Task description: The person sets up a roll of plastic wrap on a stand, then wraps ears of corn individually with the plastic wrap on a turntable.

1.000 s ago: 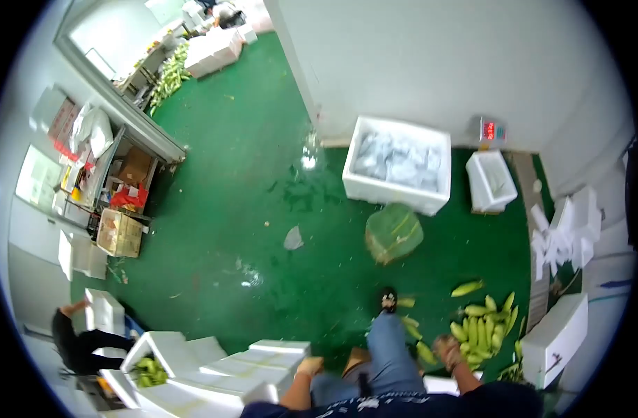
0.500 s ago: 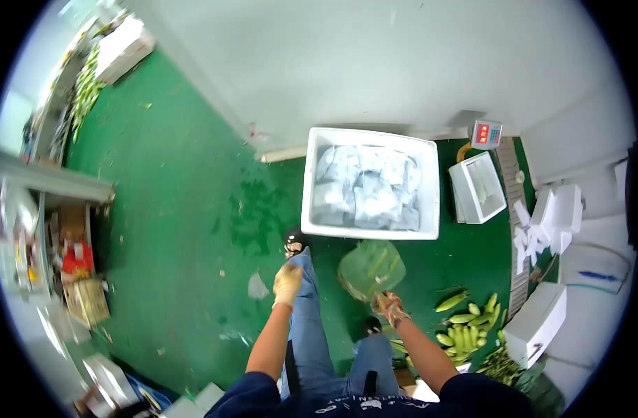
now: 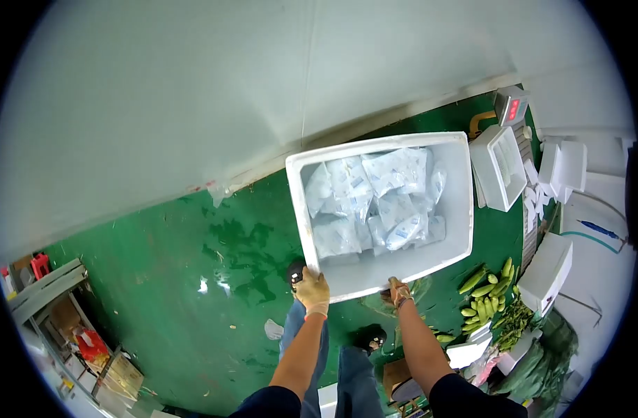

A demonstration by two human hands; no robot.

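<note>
The large white foam box (image 3: 457, 209) stood on the green floor (image 3: 172, 279) near the wall (image 3: 159, 125), with clear bags (image 3: 347, 184) of pale contents inside. The person's gloved left hand (image 3: 313, 292) had its fingers wrapped around the box's near left corner. The gloved right hand (image 3: 398, 292) touched the near rim (whether its fingers were closed on it could not be told). A smaller white box (image 3: 484, 177) stood just beside the large one, and yellow-green produce (image 3: 487, 303) lay on the floor beyond the right hand.
</note>
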